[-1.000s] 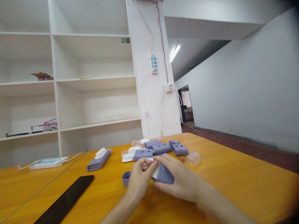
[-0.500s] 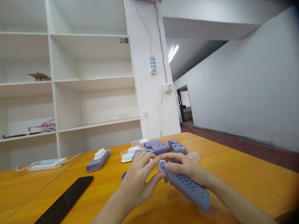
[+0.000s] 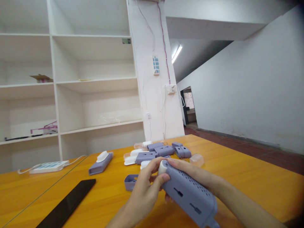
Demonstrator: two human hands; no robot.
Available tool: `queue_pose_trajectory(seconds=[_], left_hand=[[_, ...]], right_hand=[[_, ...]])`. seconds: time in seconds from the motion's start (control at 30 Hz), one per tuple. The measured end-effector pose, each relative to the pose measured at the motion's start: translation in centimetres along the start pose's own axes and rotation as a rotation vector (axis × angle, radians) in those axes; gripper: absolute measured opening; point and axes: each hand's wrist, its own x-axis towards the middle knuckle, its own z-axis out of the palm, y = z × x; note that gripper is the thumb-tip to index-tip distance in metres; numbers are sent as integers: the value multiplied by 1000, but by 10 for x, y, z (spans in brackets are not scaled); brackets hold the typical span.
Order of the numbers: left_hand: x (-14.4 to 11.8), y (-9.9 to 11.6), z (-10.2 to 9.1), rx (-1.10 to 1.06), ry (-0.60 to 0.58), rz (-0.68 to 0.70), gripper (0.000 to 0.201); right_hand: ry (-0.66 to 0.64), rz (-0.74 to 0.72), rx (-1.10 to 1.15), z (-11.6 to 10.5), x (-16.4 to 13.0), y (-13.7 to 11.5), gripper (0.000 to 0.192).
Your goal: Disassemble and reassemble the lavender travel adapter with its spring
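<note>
White panelled shelving unit (image 3: 109, 102), upper left of frame: holds crumpled clear film (image 3: 110, 119), a pink plastic frame (image 3: 46, 127) and a brown cardboard box (image 3: 42, 78). Orange wooden table (image 3: 237, 172) occupies the lower frame. Lavender perforated plastic case (image 3: 187, 190), lower right of centre: held tilted above the table, white rounded end piece (image 3: 162, 166) at its upper-left end; interior not visible. Small open lavender plastic cup (image 3: 129, 182), lower centre: on the table, contents unidentifiable. Translucent plastic box (image 3: 197, 160): right of centre. Right hand (image 3: 200, 174): fingers closed over the perforated side. Left hand (image 3: 146, 190): thumb and fingers pinching the case's white-tipped end.
</note>
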Motion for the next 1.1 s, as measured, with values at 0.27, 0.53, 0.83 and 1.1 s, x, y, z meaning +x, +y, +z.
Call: queue_pose_trajectory(seconds=[0.27, 0.53, 0.83, 1.1], left_hand=[[8, -14, -7, 218, 179, 34, 24], [1, -24, -4, 234, 80, 16, 10], [-1, -26, -10, 430, 50, 72, 14], [0, -32, -11, 584, 34, 140, 13]], right_hand=[[307, -173, -690, -18, -1, -9, 56], [500, -297, -1236, 3, 15, 7, 49], [516, -292, -1287, -11, 9, 14, 48], [529, -300, -1295, -9, 10, 16, 40]])
